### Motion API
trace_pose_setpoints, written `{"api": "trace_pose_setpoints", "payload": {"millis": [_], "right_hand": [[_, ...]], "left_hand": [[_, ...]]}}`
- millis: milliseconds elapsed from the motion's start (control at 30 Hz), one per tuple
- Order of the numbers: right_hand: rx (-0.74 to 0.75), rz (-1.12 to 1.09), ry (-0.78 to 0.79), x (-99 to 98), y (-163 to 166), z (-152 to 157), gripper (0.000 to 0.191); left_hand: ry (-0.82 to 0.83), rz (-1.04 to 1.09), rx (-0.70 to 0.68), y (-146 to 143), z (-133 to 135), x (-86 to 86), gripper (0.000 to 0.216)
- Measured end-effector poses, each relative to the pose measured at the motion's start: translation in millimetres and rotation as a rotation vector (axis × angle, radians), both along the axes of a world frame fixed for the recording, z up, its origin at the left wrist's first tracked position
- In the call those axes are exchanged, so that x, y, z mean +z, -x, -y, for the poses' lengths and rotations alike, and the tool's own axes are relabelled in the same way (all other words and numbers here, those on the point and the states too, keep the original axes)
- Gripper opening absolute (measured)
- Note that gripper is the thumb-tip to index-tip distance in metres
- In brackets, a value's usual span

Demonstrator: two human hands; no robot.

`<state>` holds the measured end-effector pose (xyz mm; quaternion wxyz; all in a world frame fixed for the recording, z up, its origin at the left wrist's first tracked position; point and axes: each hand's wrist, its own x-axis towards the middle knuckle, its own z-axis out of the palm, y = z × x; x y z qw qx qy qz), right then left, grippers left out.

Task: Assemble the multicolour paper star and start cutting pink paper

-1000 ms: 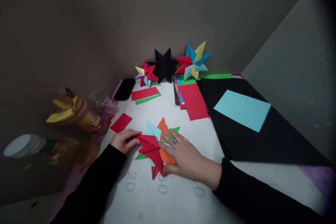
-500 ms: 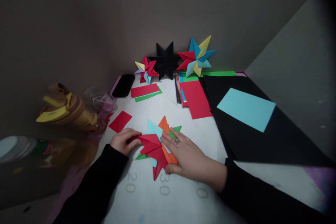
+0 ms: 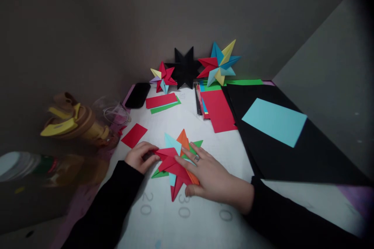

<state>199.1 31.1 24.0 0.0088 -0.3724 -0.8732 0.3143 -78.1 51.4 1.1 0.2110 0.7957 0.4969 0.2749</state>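
Head: two hands (image 3: 141, 158) (image 3: 209, 174), four stars (image 3: 174, 168) (image 3: 184, 68) (image 3: 217, 66) (image 3: 163, 77) (paper)

You face a dull grey wall (image 3: 187, 7) across the top of your frame, with a slanting wall (image 3: 330, 62) at right; dim light falls on your white-topped table (image 3: 163, 225), lower centre.

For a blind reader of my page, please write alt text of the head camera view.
A person's left hand holds a red tip of a multicoloured folded-paper star while the right hand rests on it. Behind, three more paper stars stand by a grey wall.
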Motion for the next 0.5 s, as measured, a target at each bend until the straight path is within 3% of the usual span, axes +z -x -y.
{"api": "trace_pose_setpoints", "payload": {"millis": [500], "right_hand": [[0.02, -0.001, 0.012, 0.0, -1.2, -0.7, 0.087]], "left_hand": [[-0.067, -0.07, -0.037, -1.7, -0.9, -1.5, 0.029]]}}
